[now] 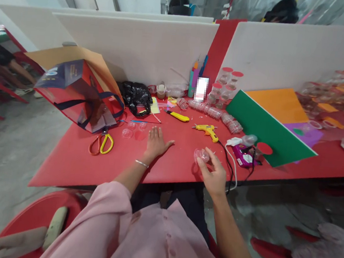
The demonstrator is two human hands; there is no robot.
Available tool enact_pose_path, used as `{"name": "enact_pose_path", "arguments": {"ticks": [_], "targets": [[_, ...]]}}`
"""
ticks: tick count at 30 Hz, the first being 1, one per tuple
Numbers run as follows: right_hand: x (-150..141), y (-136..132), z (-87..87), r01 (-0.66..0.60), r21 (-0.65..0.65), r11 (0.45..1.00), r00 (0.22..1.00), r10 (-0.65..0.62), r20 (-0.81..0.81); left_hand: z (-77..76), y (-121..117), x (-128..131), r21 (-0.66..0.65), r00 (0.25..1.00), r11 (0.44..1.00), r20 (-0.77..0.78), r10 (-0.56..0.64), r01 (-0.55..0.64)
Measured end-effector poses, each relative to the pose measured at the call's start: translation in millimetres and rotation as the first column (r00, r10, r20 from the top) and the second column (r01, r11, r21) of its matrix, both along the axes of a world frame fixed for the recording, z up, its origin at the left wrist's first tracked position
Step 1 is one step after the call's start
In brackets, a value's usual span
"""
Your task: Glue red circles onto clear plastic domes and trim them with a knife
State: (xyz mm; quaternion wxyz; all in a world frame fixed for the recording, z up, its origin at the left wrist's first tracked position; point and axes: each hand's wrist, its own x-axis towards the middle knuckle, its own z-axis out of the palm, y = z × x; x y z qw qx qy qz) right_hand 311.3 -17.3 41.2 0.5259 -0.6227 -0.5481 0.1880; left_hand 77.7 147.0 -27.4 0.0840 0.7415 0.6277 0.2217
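My left hand (156,143) lies flat on the red table (168,167), fingers stretched forward and thumb out to the side. Between the thumb and fingers of my right hand (215,171) is a small clear plastic piece, perhaps a lid (201,156), raised a little over the table. Just beyond my left fingertips and to their left lie several similar clear round pieces (127,133). A yellow glue gun (207,131) rests past my right hand, its nozzle pointing left. Farther back is a yellow utility knife (179,116).
Scissors (101,143) with red and yellow handles lie at left by a paper bag (80,96). A black plastic bag (136,97) sits behind. At right are a purple power strip (244,155), cables, a leaning green board (269,130) and a row of nested plastic cups (216,112).
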Motion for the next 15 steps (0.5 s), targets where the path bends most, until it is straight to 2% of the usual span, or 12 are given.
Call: {"name": "enact_pose_path", "arguments": {"ticks": [2, 3, 5, 6, 7, 8, 9, 10, 11, 12, 13, 15], "targets": [[4.2, -3.6, 8.4, 0.026, 0.017, 0.999, 1.000, -0.026, -0.016, 5.0, 3.0, 22.5, -0.045, 0.996, 0.999, -0.095, 0.004, -0.008], [6.4, -5.2, 12.4, 0.044, 0.027, 0.999, 0.999, -0.043, -0.032, 7.1, -3.0, 33.6, -0.068, 0.991, 0.997, -0.123, -0.049, 0.041], [10.7, -7.8, 20.3, 0.074, 0.049, 0.996, 0.996, -0.070, -0.062, 10.1, -26.9, 53.1, -0.097, 0.952, 0.957, -0.113, -0.285, 0.274], [12.9, -9.0, 24.3, 0.085, 0.062, 0.994, 0.994, -0.080, -0.070, 11.5, -41.3, 60.3, -0.107, 0.902, 0.903, -0.080, -0.424, 0.415], [15.1, -10.3, 28.2, 0.093, 0.076, 0.993, 0.993, -0.088, -0.073, 13.1, -54.2, 64.9, -0.130, 0.817, 0.813, -0.031, -0.576, 0.568], [17.4, -11.8, 32.0, 0.099, 0.091, 0.991, 0.993, -0.093, -0.073, 15.3, -63.4, 66.6, -0.148, 0.735, 0.725, 0.018, -0.678, 0.673], [19.7, -13.5, 35.5, 0.104, 0.106, 0.989, 0.993, -0.097, -0.071, 18.1, -67.1, 65.3, -0.138, 0.729, 0.719, 0.045, -0.683, 0.681], [21.7, -15.5, 38.3, 0.108, 0.121, 0.987, 0.992, -0.100, -0.070, 21.4, -64.6, 61.1, -0.115, 0.788, 0.781, 0.052, -0.613, 0.614], [23.4, -17.6, 40.5, 0.114, 0.133, 0.985, 0.992, -0.104, -0.074, 25.0, -56.0, 54.6, -0.079, 0.889, 0.886, 0.045, -0.455, 0.457], [24.5, -19.6, 41.8, 0.119, 0.143, 0.983, 0.991, -0.108, -0.082, 28.5, -42.7, 46.6, -0.052, 0.963, 0.962, 0.030, -0.268, 0.269], [24.9, -21.5, 42.4, 0.125, 0.147, 0.981, 0.989, -0.112, -0.094, 31.4, -26.6, 38.1, -0.029, 0.995, 0.995, 0.012, -0.098, 0.098], [23.7, -24.0, 41.9, 0.129, 0.141, 0.981, 0.986, -0.113, -0.120, 34.4, 4.7, 23.2, 0.002, 0.989, 0.990, -0.033, 0.141, -0.141]]}}
